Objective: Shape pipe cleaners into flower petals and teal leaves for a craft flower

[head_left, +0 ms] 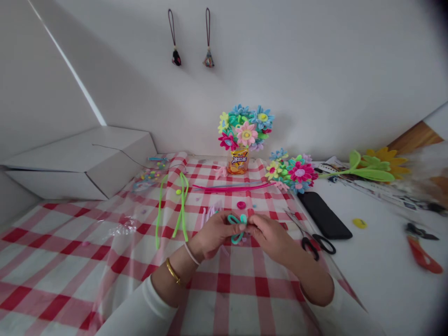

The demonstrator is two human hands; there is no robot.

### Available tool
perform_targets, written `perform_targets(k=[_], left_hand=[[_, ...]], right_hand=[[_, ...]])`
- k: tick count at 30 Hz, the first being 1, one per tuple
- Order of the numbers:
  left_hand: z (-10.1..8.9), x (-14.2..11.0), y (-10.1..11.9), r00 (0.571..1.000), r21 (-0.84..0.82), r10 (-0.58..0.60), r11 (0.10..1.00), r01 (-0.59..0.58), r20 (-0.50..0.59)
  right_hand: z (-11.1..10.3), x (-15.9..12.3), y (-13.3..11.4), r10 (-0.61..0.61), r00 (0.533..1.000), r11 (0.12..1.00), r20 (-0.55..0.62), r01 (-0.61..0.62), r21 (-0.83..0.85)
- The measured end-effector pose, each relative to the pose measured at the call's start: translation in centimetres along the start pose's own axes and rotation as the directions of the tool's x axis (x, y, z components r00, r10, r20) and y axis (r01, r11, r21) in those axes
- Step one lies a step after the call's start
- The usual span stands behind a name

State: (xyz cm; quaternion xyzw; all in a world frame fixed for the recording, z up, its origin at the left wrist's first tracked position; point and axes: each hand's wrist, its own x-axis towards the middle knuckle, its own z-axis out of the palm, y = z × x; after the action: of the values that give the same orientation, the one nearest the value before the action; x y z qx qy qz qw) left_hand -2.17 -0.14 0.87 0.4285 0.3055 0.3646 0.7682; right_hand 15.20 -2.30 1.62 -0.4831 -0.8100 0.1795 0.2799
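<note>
A teal pipe cleaner (235, 239), bent into several petal-like loops, is held up over the checked cloth. My left hand (217, 233) pinches it from the left, thumb on the loops. From the right, my right hand (268, 234) has its fingers closed on the same piece near its middle; the fingertips partly hide it. Lilac pipe cleaners (210, 212) lie just behind my left hand. A round pink piece (241, 205) rests on the cloth beyond both hands.
Scissors (311, 240) and a black phone (325, 215) lie to the right. Green pipe cleaners (181, 210) are at left, pink ones (234, 188) farther back. A flower-filled orange cup (238, 162) stands near the wall, a second bouquet (292, 171) beside it. A white box (105, 172) sits far left.
</note>
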Motion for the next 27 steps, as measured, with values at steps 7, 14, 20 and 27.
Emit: perform_targets(k=[7,14,20,27], left_hand=[[0.03,0.56,-0.88,0.990,0.022,0.073,0.997,-0.070,-0.120],[0.19,0.33,-0.17,0.958,0.194,0.276,0.947,-0.257,-0.077],[-0.12,0.43,-0.68,0.951,0.320,0.298,0.911,-0.258,-0.081],[-0.04,0.16,-0.55,0.956,0.498,0.288,0.837,-0.226,-0.051]], right_hand=[[0.06,-0.13,-0.09,0.031,0.997,0.984,-0.065,-0.019,0.178],[-0.06,0.16,0.09,0.245,0.965,0.686,0.096,-0.243,0.686],[-0.04,0.16,0.06,0.216,0.974,0.799,0.068,-0.216,0.561],[0.01,0.05,-0.27,0.160,0.987,0.909,0.002,-0.148,0.391]])
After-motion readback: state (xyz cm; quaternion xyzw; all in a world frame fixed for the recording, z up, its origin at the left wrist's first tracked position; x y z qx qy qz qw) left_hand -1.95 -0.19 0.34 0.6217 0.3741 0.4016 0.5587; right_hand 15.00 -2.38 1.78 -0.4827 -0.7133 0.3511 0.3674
